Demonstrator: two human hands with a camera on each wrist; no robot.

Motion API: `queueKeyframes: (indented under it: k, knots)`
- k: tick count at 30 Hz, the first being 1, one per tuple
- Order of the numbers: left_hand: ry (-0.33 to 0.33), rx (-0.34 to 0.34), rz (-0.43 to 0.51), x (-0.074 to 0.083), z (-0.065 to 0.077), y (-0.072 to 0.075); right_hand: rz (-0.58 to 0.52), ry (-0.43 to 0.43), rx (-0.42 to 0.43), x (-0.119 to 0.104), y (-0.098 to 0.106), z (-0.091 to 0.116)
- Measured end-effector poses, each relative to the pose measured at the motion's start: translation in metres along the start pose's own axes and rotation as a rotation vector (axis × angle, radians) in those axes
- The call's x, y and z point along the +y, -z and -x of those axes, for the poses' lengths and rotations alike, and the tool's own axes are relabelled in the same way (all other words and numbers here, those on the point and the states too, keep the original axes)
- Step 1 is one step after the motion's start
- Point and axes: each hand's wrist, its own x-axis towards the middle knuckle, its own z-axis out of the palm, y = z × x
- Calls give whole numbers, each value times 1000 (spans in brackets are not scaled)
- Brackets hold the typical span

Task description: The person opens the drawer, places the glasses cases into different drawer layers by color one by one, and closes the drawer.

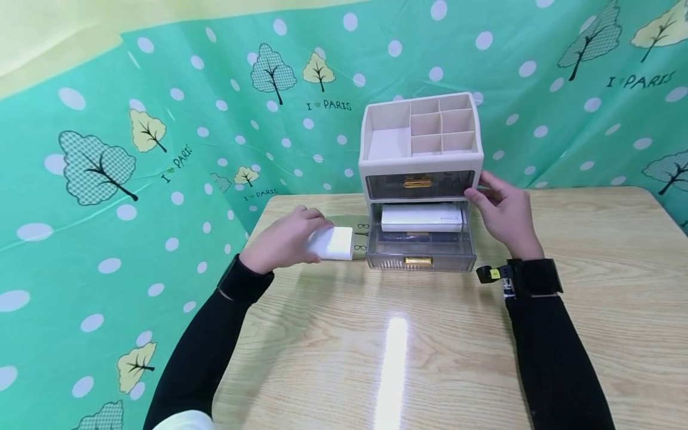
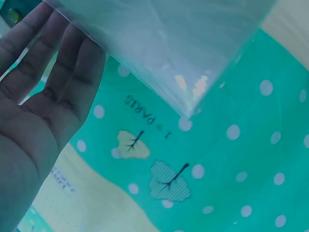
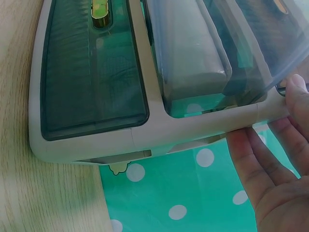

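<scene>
A white boxy pack (image 1: 340,243) in shiny clear film is held in my left hand (image 1: 292,237), left of the drawer organizer. In the left wrist view, straight fingers (image 2: 65,63) lie along the film-wrapped pack's edge (image 2: 174,53); the thumb is hidden. The white organizer (image 1: 421,160) has its clear middle drawer (image 1: 389,261) pulled out, with a white box (image 1: 421,218) lying inside. My right hand (image 1: 507,215) grips the organizer's right side edge, thumb at the front and fingers behind. The smoky upper drawer (image 1: 389,186) and the lower drawer (image 3: 91,87) are pushed in.
Divided compartments (image 1: 443,125) top the organizer. A green item printed with eyeglasses (image 1: 361,239) is partly hidden behind the white pack. The wooden table (image 1: 322,358) ends at a green dotted cloth (image 1: 301,137) behind and on the left.
</scene>
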Motion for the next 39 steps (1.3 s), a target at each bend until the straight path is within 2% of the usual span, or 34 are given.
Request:
queueKeyframes:
  k: [9,21,26,31,39]
  knots:
    - [-90,50,-12,15,-9,33,8,-12,-4,-1,0,0]
    - [-248,61,-45,46,-48,51,-5,-7,-2,2,0,1]
    - [-285,53,-19,60,-64,52,-11,-7,-2,1,0,1]
    - [-294,13,-1,71,-80,49,-20,-4,-6,2,0,1]
    - [-330,-41,57,83,-111,30,-14,-31,-17,3,1,0]
